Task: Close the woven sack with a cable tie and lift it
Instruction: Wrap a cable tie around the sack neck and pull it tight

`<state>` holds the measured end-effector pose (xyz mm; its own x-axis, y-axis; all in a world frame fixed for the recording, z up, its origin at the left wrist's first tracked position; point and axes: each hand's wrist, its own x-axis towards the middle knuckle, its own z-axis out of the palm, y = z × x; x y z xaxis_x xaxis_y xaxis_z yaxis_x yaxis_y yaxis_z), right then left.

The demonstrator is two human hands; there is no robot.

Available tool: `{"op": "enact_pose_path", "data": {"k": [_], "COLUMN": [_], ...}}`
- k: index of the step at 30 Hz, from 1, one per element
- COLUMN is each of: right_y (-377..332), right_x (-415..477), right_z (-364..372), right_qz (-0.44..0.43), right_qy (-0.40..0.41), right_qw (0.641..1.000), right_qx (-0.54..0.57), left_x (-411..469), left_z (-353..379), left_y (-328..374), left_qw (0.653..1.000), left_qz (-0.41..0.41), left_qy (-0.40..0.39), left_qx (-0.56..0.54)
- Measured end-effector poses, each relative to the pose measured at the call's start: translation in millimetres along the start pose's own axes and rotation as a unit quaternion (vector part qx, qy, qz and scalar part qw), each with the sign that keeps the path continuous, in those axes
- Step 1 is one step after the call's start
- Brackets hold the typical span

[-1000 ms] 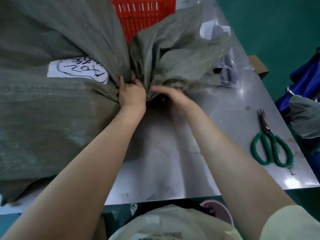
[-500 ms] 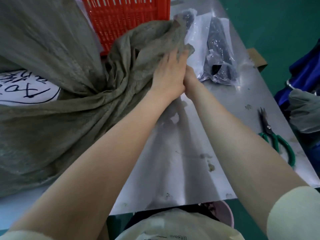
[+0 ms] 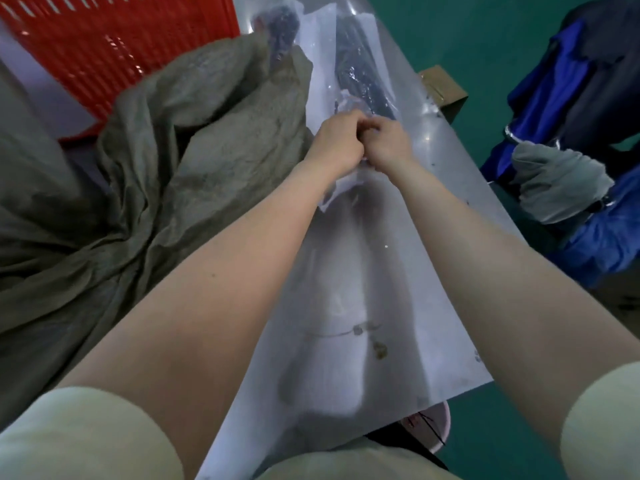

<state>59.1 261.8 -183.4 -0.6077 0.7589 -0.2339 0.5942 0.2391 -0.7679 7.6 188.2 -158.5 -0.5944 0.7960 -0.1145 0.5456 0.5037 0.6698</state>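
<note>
Grey-green woven sack (image 3: 145, 188) lies slumped on the left of the steel table (image 3: 398, 271), its mouth loose and untied, in front of a red crate (image 3: 114, 46). Beside it, the left hand (image 3: 337, 145) and right hand (image 3: 388, 143) meet, fingers curled at a clear plastic bag (image 3: 360, 81) of dark items; what they pinch is unclear.

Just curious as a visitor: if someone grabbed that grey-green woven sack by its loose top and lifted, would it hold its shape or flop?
The woven sack would probably flop: its cloth lies in deep crumpled folds on the metal table. It may be heavy, since it spreads wide. Both the left hand and right hand are off it now, at a clear plastic packet.
</note>
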Motion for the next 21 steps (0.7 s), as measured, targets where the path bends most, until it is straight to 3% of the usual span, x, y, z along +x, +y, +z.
{"op": "enact_pose_path", "data": {"k": [3,7,13,21], "right_y": [1.6,7.8,13.5,16.4], "right_x": [7.3,13.3,11.4,-37.1], "right_z": [1.6,7.4,17.7,32.6], "right_qz": [0.008,0.042,0.080,0.054], "right_qy": [0.012,0.047,0.095,0.198], "right_qw": [0.990,0.977,0.989,0.979], "right_qx": [-0.138,-0.203,-0.077,0.022], "left_x": [13.4,22.8,26.2,13.7], "left_z": [11.6,22.1,25.4,19.8], "left_y": [-11.4,-18.1,-20.5,-13.5], "left_qw": [0.999,0.998,0.997,0.987], "left_qz": [-0.034,-0.068,-0.076,-0.105], "left_qy": [-0.014,-0.005,-0.005,-0.001], "left_qx": [0.028,0.010,-0.015,-0.126]}}
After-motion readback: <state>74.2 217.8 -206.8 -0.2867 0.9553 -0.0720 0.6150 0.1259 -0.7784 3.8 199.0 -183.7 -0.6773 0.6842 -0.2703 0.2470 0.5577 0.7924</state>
